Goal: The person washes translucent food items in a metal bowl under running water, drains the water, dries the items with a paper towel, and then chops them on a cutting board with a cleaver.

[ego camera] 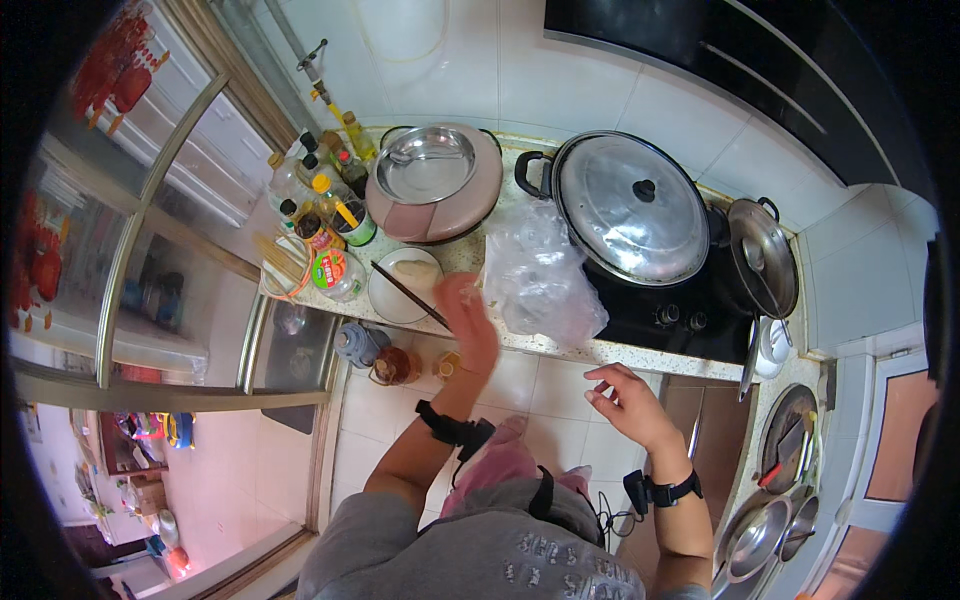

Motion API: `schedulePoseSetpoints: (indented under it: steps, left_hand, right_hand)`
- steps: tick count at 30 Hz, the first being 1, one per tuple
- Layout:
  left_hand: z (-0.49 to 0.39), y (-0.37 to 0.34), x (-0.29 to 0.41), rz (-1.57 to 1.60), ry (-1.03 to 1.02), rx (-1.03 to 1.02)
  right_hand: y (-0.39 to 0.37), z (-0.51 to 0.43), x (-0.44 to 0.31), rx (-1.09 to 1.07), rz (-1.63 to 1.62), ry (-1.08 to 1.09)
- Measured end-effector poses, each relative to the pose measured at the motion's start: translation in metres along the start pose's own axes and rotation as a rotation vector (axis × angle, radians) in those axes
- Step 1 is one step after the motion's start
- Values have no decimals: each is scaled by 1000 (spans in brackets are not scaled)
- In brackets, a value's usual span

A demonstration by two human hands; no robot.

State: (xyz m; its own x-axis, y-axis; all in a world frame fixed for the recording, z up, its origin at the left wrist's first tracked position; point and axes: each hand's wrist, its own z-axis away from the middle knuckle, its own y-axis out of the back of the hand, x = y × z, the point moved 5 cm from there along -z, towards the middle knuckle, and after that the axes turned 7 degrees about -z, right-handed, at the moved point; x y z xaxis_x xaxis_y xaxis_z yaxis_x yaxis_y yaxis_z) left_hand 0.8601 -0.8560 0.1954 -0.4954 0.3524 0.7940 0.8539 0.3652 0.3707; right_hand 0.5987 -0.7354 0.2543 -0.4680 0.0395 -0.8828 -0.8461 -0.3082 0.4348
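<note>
My left hand [466,319] is blurred over the counter's front edge, beside a white plate [386,289] that holds a pale lump [417,273], perhaps dough. Dark chopsticks [405,292] lie across the plate and run towards that hand; whether it grips them cannot be told. In front of the counter, above the floor, my right hand [628,405] is empty with its fingers apart and slightly bent. A crumpled clear plastic bag [544,281] rests on the counter between the plate and the hob.
A large lidded pot [634,206] and a wok [765,262] stand at the hob [667,311]. Behind the plate is a round pink appliance [435,195] bearing a steel dish [425,176]. Bottles [330,199] crowd the left end. A cleaver [787,442] and steel bowls [757,536] are at right.
</note>
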Motion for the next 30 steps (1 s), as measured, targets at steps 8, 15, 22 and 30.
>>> schedulePoseSetpoints:
  steps: [8,15,22,30]
  left_hand:
    - [-22,-41,-84,-388,50,-236]
    - [-63,-25,-62,-39,56,-28]
    - [-78,-17,-43,-38,105,-74]
    - [-101,24,-11,67,110,176]
  right_hand:
    - [-10,10,20,-2,-37,-128]
    - [11,54,53,155,-58,-173]
    - [24,110,90,274,-137,-272]
    - [31,161,115,408,-112,-348]
